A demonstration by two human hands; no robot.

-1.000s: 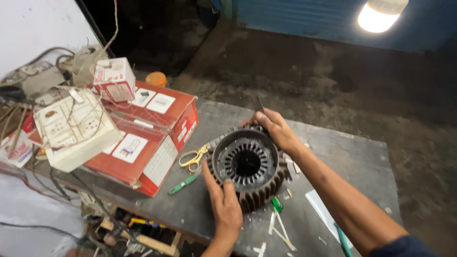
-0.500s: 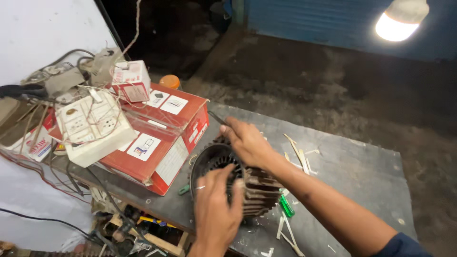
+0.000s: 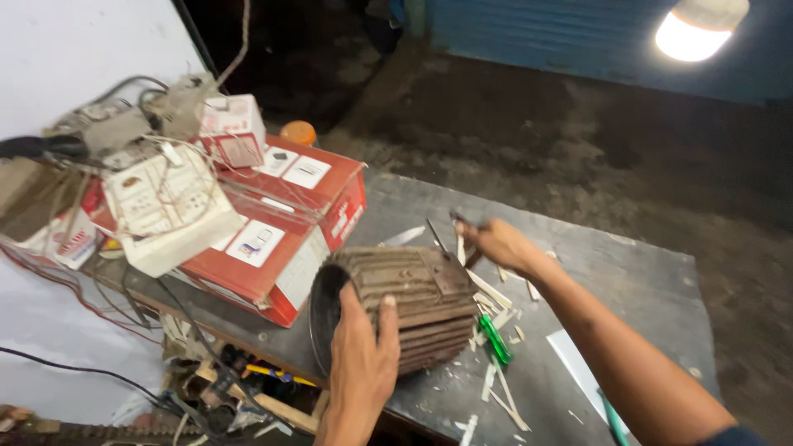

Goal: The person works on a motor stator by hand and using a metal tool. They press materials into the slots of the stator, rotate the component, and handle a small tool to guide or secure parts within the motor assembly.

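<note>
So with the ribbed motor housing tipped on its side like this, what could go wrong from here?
1. The motor housing lies on its round side near the table's front edge, steadied only by the left hand; it could roll off.
2. The right hand reaches among loose white strips and a green-handled tool, which could be knocked to the floor.
3. Tangled wires hang beside the red box and might snag.

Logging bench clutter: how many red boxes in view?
2: a big red box lying flat on the table's left end, and a small red box stacked behind it. Wiring may hide others.
</note>
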